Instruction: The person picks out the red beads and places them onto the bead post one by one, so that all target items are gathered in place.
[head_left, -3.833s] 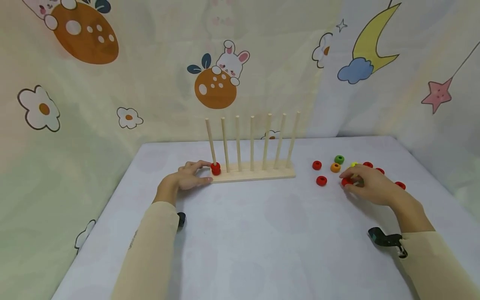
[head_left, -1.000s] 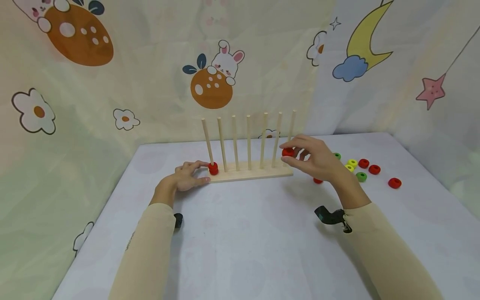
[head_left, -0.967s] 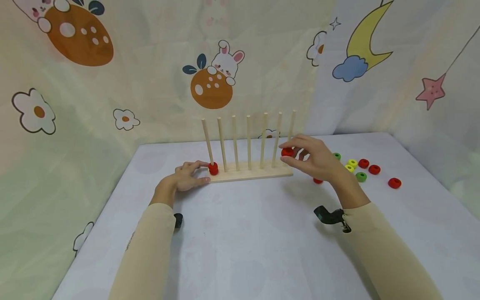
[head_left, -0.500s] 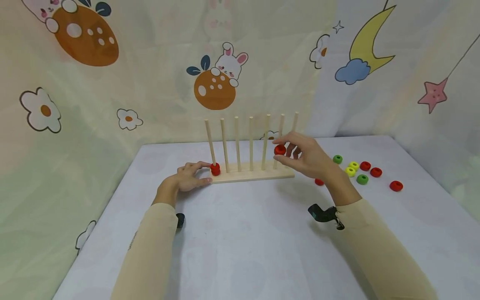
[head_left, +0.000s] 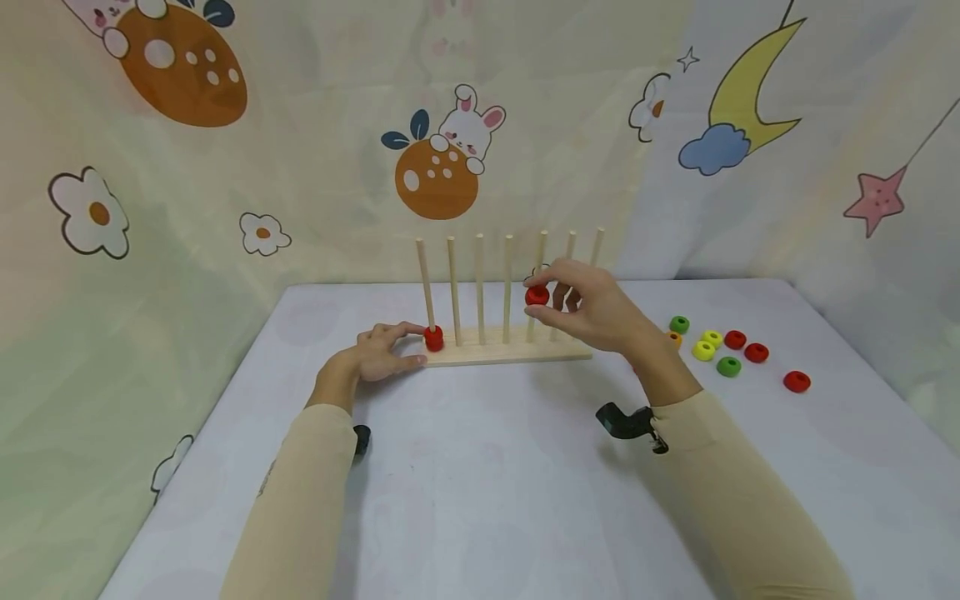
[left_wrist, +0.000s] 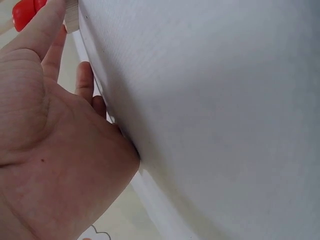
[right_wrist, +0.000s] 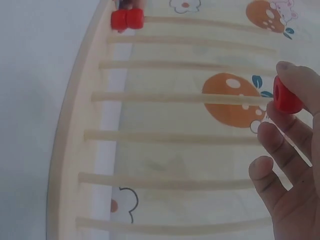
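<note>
A wooden rack (head_left: 495, 357) with a row of upright pegs stands toward the back of the table. Two red beads (right_wrist: 127, 19) are stacked at the foot of its leftmost peg. My left hand (head_left: 378, 352) rests at the rack's left end, thumb at the front corner and index finger extended by the stacked beads. Between thumb and index finger, my right hand (head_left: 592, 308) pinches another red bead (head_left: 537, 297), raised among the right-hand pegs. In the right wrist view that held bead (right_wrist: 286, 97) is near the tip of a middle peg; it does not look threaded on.
Loose beads lie right of the rack: green (head_left: 729, 367), yellow (head_left: 703, 351), orange (head_left: 675, 339) and several red ones (head_left: 797, 382). My right forearm partly covers a few. A printed cloth (head_left: 322, 167) hangs behind the table (head_left: 480, 483).
My right hand has taken a red bead from the loose group and carried it left, past the rightmost pegs. My left hand stays at the rack's left end.
</note>
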